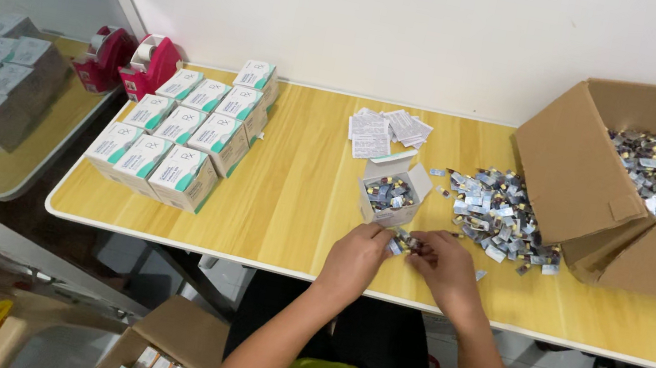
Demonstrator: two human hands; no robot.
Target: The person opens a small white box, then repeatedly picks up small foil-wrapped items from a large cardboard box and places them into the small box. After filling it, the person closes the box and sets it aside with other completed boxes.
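My left hand [355, 256] and my right hand [445, 266] meet at the front of the wooden table [297, 206], both pinching a small bunch of foil sachets [406, 243] between their fingertips. Just behind the hands stands a small open white carton [390, 195], partly filled with the same sachets. To its right lies a loose heap of sachets [498, 212] spread on the table. A few folded paper leaflets [386, 126] lie behind the carton.
A large cardboard box [604, 197] full of sachets sits at the right. Closed white-and-green cartons [179, 135] are stacked at the left, with a red tape dispenser [149, 65] behind them. Another cardboard box with cartons [162, 361] stands on the floor.
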